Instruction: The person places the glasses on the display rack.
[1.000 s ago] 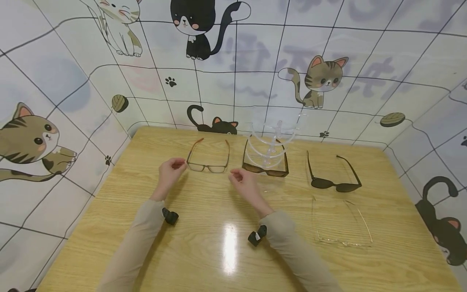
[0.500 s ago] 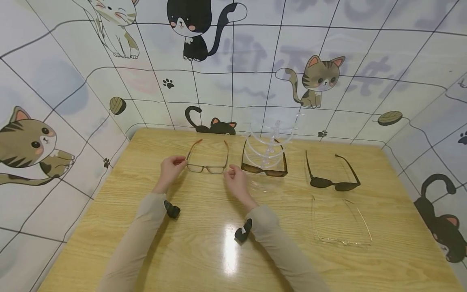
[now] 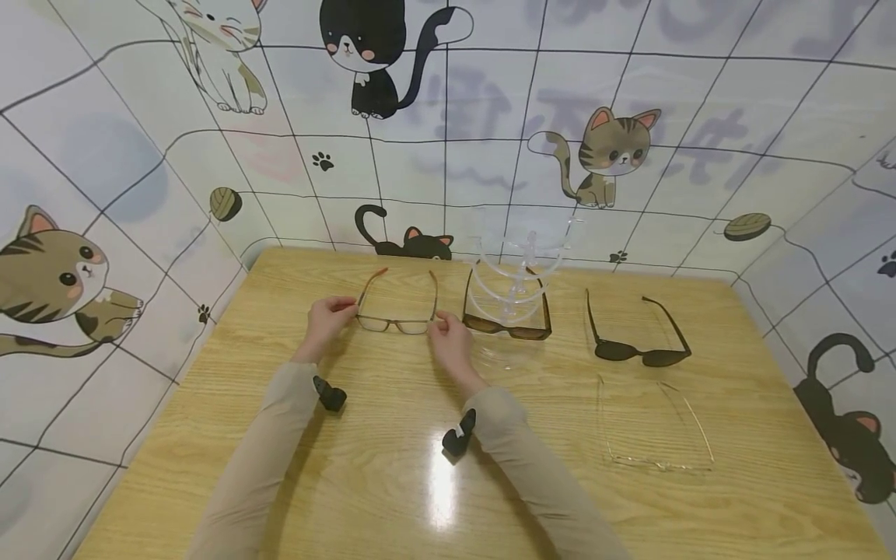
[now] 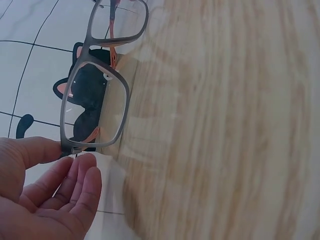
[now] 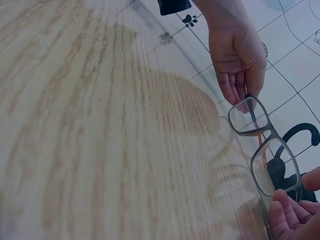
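Observation:
A pair of eyeglasses [image 3: 393, 324] with a thin grey-brown front and orange-brown temples stands open at the back left of the table, temples pointing to the wall. My left hand [image 3: 327, 327] pinches its left corner at the hinge. In the left wrist view, the left thumb and fingers [image 4: 42, 152] close on that hinge of the eyeglasses [image 4: 95, 105]. At the opposite corner, my right hand [image 3: 451, 342] grips with thumb and fingertips. The right wrist view shows both hands at the two ends of the frame, with the right fingers [image 5: 290, 214] cut off by the edge.
A clear acrylic glasses stand [image 3: 518, 289] rises right of the right hand. Brown sunglasses [image 3: 530, 332] lie behind and partly under it. Farther right are black sunglasses [image 3: 661, 358], with thin gold-rimmed glasses [image 3: 658, 465] nearer. A cat-print wall [image 3: 448, 155] borders the table [image 3: 378, 482].
My right hand has moved left to the right corner of the eyeglasses and now grips it. The left hand has stayed at the left corner. The other glasses and the stand have not moved.

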Available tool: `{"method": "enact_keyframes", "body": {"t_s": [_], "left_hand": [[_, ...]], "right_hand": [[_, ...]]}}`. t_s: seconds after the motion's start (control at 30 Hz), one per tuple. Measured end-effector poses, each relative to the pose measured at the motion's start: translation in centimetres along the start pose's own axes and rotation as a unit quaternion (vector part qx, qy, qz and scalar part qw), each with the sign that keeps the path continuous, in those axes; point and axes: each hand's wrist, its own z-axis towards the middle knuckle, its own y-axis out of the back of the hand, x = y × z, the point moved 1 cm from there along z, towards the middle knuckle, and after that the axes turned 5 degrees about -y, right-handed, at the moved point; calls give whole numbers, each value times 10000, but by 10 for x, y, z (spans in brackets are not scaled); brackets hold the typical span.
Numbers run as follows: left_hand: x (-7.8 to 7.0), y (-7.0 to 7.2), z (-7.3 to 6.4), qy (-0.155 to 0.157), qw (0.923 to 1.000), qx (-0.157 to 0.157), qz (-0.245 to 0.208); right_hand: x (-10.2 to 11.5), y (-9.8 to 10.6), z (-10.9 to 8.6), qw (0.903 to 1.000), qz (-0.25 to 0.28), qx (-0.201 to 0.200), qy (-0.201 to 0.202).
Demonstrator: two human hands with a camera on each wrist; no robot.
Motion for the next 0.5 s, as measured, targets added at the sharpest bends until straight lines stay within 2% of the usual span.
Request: {"method": "enact_keyframes", "body": {"t_s": [0.17, 0.4, 0.5], "left_hand": [[0, 0, 2, 110, 9996, -79, -261], [0, 3, 0, 31, 9986, -180, -488], [-1, 6, -5, 27, 9966, -173, -805]], "right_hand": [[2, -4, 1, 9999, 98, -40, -36], [7, -5, 0, 9991, 410, 45, -139], [8, -4, -2, 9984, 520, 61, -224]]}}
